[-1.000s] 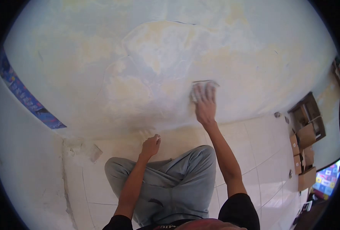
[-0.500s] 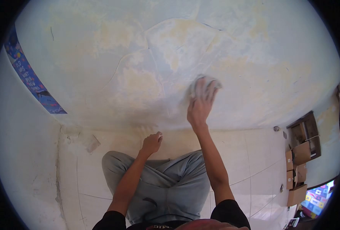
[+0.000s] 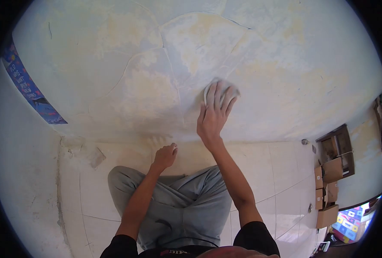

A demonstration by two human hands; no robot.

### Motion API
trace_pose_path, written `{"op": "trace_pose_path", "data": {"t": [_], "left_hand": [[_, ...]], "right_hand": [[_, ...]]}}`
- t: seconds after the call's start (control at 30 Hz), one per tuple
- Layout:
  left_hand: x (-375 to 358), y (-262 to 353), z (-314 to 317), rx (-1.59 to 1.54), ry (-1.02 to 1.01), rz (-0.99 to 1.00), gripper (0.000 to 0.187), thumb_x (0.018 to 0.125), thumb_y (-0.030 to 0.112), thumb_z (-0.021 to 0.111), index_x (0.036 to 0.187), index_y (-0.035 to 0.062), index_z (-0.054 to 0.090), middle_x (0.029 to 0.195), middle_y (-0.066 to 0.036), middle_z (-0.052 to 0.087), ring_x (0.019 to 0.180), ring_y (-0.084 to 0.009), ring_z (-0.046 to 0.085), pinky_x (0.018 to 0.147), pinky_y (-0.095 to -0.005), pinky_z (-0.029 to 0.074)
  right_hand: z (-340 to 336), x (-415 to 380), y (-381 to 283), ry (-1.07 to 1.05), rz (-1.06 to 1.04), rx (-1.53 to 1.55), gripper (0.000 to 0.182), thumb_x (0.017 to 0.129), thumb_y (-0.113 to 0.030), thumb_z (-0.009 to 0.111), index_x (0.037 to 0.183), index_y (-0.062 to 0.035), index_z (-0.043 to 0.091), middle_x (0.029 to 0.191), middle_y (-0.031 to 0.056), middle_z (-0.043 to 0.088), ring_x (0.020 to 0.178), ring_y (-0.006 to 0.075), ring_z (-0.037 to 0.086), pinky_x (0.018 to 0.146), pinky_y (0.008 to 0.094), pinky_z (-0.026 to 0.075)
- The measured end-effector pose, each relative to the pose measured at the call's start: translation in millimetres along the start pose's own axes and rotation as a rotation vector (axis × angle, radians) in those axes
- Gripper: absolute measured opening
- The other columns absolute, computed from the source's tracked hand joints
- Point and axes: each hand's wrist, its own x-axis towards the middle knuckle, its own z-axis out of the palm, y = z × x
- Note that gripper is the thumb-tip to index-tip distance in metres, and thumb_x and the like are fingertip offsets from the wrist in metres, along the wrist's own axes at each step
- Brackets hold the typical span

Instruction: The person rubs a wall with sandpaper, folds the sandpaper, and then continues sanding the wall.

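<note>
My right hand [image 3: 211,119] presses a pale grey-white cloth [image 3: 207,92] flat against the wall [image 3: 143,94], fingers spread over it. The cloth's edges show around the fingertips and look slightly blurred; what lies beneath it is hidden. Around it the wall has worn yellowish and bluish patches and several thin cracks. My left hand [image 3: 165,156] is closed in a fist above my lap, near the foot of the wall. A small pale spot shows at its fingertips, but I cannot make out what it is.
My crossed legs [image 3: 186,210] rest on the pale tiled floor [image 3: 259,167]. A blue lettered strip [image 3: 29,88] hangs on the wall at the left. Cardboard boxes [image 3: 328,217], a dark wooden frame [image 3: 348,146] and a lit screen [image 3: 350,223] stand at the right.
My right hand has slid a little to the left along the wall with the cloth. The view has shifted slightly; my left hand stays closed in about the same place.
</note>
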Motion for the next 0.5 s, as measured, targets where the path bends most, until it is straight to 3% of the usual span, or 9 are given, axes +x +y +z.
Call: {"op": "trace_pose_path", "data": {"t": [0.03, 0.1, 0.23, 0.3, 0.43, 0.5], "left_hand": [[-1.9, -1.2, 1.2, -0.005, 0.014, 0.011, 0.027, 0.097, 0.029, 0.052, 0.114, 0.0101, 0.061, 0.092, -0.017, 0.07, 0.088, -0.0401, 0.067, 0.076, -0.0524, 0.051], [-1.9, -2.1, 1.7, -0.01, 0.025, 0.031, 0.027, 0.098, 0.029, 0.052, 0.114, 0.0099, 0.061, 0.092, -0.018, 0.07, 0.088, -0.0402, 0.067, 0.077, -0.0524, 0.051], [2.0, 3.5, -1.5, -0.01, 0.018, 0.025, 0.025, 0.097, 0.028, 0.052, 0.11, 0.0096, 0.061, 0.088, -0.019, 0.069, 0.085, -0.0408, 0.067, 0.075, -0.0535, 0.051], [1.9, 3.4, -3.1, -0.001, 0.004, 0.011, 0.024, 0.097, 0.028, 0.052, 0.11, 0.0098, 0.061, 0.088, -0.019, 0.069, 0.085, -0.0407, 0.067, 0.075, -0.0534, 0.051], [1.2, 4.3, -1.6, -0.026, 0.023, 0.034, 0.024, 0.097, 0.029, 0.052, 0.11, 0.01, 0.061, 0.089, -0.019, 0.069, 0.086, -0.04, 0.067, 0.075, -0.053, 0.051], [2.0, 2.5, -4.5, -0.023, 0.026, 0.043, 0.025, 0.097, 0.029, 0.052, 0.11, 0.01, 0.061, 0.089, -0.019, 0.069, 0.086, -0.0397, 0.067, 0.076, -0.0528, 0.051]], "right_hand": [[-8.2, 15.1, -5.8, -0.004, 0.004, -0.002, 0.064, 0.092, -0.017, 0.055, 0.149, 0.003, 0.035, 0.157, 0.0179, 0.032, 0.146, 0.0485, 0.015, 0.117, 0.0629, 0.006], [-22.4, 51.7, -11.4, 0.184, 0.064, 0.075, 0.064, 0.091, -0.015, 0.055, 0.149, 0.0029, 0.035, 0.158, 0.018, 0.03, 0.147, 0.0487, 0.013, 0.117, 0.0632, 0.006], [-21.9, 51.0, -18.9, 0.203, 0.095, 0.133, 0.063, 0.092, -0.015, 0.052, 0.149, 0.0032, 0.034, 0.158, 0.0185, 0.029, 0.147, 0.0492, 0.011, 0.117, 0.0626, 0.005], [-18.3, 26.6, -20.8, 0.028, 0.007, 0.058, 0.063, 0.093, -0.014, 0.05, 0.15, 0.0039, 0.032, 0.159, 0.0191, 0.027, 0.147, 0.0498, 0.01, 0.117, 0.0615, 0.004], [-31.0, 52.7, -17.3, 0.042, 0.059, 0.004, 0.061, 0.095, -0.014, 0.047, 0.15, 0.004, 0.031, 0.159, 0.0194, 0.028, 0.146, 0.0501, 0.011, 0.117, 0.0613, 0.004], [-45.7, 89.5, -14.1, 0.241, 0.074, 0.03, 0.06, 0.096, -0.012, 0.045, 0.151, 0.0036, 0.029, 0.159, 0.0207, 0.026, 0.147, 0.0485, 0.01, 0.117, 0.0607, 0.003]]}}
